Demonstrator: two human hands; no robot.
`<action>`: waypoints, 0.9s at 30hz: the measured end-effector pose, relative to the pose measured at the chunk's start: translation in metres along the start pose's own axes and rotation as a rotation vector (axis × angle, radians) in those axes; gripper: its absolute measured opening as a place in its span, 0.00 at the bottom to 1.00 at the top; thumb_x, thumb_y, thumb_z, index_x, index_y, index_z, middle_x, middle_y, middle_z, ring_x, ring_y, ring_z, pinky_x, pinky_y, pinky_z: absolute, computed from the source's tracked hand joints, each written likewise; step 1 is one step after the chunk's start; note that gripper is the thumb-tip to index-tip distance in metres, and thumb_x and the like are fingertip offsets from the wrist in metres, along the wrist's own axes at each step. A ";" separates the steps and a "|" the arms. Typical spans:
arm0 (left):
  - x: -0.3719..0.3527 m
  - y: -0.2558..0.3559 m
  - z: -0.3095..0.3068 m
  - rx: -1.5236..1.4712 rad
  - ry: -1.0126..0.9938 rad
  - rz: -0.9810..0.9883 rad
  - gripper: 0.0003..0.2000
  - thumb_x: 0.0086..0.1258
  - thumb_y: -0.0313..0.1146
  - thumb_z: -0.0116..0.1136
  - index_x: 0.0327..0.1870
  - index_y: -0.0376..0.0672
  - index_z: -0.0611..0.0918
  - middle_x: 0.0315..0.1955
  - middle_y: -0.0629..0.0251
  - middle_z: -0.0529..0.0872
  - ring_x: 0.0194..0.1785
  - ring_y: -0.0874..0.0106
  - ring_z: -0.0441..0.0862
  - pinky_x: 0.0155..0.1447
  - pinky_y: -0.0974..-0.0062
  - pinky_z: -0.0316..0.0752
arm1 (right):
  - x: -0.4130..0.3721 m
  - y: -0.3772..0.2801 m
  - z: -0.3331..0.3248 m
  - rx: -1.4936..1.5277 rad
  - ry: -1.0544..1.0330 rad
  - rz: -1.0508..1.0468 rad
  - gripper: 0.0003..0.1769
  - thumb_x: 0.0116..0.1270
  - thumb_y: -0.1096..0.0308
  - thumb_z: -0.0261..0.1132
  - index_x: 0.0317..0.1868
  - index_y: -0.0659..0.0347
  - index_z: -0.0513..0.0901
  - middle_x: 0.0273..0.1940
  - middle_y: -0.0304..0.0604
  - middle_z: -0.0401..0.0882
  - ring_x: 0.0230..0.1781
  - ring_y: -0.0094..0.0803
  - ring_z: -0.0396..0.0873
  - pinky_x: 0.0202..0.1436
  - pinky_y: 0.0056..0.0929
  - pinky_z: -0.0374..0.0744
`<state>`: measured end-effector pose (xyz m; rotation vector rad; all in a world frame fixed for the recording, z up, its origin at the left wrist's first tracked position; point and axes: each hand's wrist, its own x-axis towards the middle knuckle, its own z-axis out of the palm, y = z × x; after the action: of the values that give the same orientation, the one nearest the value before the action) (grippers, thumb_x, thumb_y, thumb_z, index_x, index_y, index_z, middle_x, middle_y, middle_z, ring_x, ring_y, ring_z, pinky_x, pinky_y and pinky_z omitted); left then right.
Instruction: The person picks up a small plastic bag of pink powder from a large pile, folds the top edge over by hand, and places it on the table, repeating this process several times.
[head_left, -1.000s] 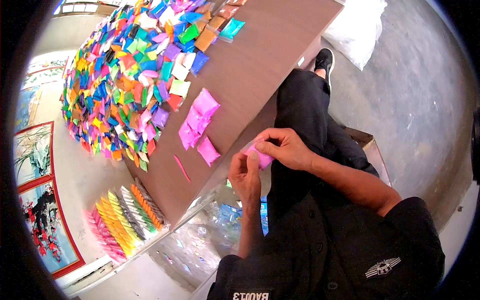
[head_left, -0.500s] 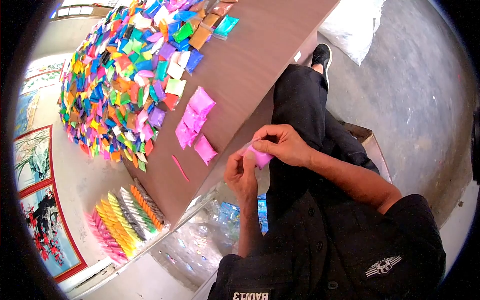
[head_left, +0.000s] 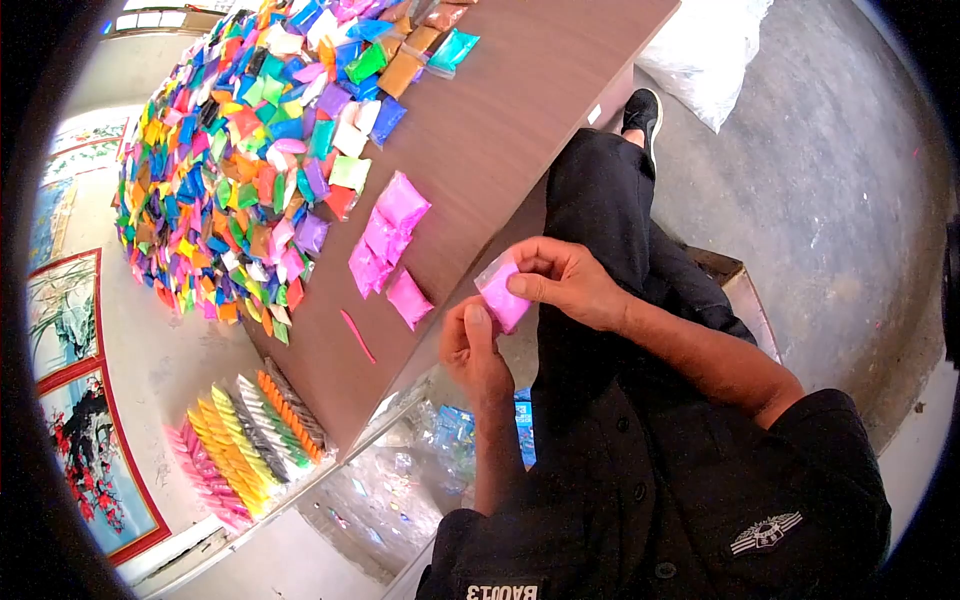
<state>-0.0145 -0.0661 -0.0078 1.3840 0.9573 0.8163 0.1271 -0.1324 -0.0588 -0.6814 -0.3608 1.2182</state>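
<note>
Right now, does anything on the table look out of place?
One thing: a thin pink strip lies alone on the table, apart from the pink packets beside it. Nothing looks spilled or torn.

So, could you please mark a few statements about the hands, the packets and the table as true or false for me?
1. The right hand holds a pink packet. True.
2. The held packet rests on the table. False: it is held off the table's edge, over the lap.
3. The loose pink packets lie on top of the multicoloured pile. False: they lie beside it, on bare wood.
4. A black shoe shows near the table. True.
</note>
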 end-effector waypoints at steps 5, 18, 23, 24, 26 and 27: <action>-0.002 -0.006 -0.002 0.015 -0.032 -0.046 0.10 0.79 0.35 0.60 0.44 0.36 0.83 0.33 0.69 0.83 0.37 0.80 0.77 0.42 0.79 0.73 | 0.000 0.008 -0.004 -0.032 0.009 -0.044 0.14 0.74 0.73 0.68 0.57 0.64 0.79 0.52 0.39 0.83 0.52 0.22 0.81 0.58 0.26 0.80; 0.002 0.005 0.010 0.516 -0.040 0.361 0.06 0.72 0.28 0.68 0.44 0.38 0.85 0.37 0.70 0.84 0.38 0.78 0.80 0.45 0.79 0.76 | -0.004 -0.004 -0.003 -0.156 -0.071 0.012 0.13 0.78 0.67 0.63 0.56 0.65 0.83 0.47 0.34 0.84 0.47 0.19 0.79 0.53 0.23 0.78; 0.000 -0.003 0.011 0.397 0.096 0.171 0.06 0.72 0.27 0.68 0.45 0.36 0.84 0.38 0.67 0.85 0.39 0.79 0.82 0.44 0.80 0.77 | -0.002 0.005 -0.007 -0.179 0.006 -0.012 0.12 0.79 0.66 0.62 0.54 0.66 0.84 0.43 0.32 0.83 0.44 0.17 0.78 0.49 0.22 0.78; 0.001 -0.004 0.009 0.398 0.096 0.169 0.06 0.72 0.27 0.68 0.45 0.36 0.84 0.38 0.67 0.85 0.39 0.79 0.82 0.44 0.80 0.77 | -0.002 0.007 -0.006 -0.165 0.014 -0.032 0.12 0.79 0.66 0.62 0.52 0.66 0.84 0.42 0.32 0.83 0.43 0.17 0.78 0.48 0.21 0.77; 0.004 -0.007 0.003 0.231 0.014 0.001 0.06 0.73 0.28 0.67 0.44 0.35 0.84 0.34 0.71 0.85 0.37 0.81 0.81 0.43 0.82 0.76 | -0.001 0.012 -0.006 -0.196 0.028 -0.060 0.12 0.79 0.66 0.62 0.51 0.66 0.85 0.42 0.32 0.83 0.43 0.17 0.78 0.48 0.21 0.77; 0.004 -0.008 0.001 0.231 0.015 0.001 0.06 0.73 0.28 0.67 0.44 0.35 0.84 0.34 0.71 0.85 0.37 0.81 0.81 0.43 0.82 0.76 | 0.000 0.011 -0.005 -0.229 0.042 -0.090 0.12 0.78 0.66 0.62 0.51 0.66 0.85 0.41 0.32 0.83 0.43 0.16 0.78 0.48 0.21 0.77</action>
<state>-0.0124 -0.0630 -0.0165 1.5781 1.0886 0.7344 0.1218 -0.1318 -0.0702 -0.8772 -0.4954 1.0850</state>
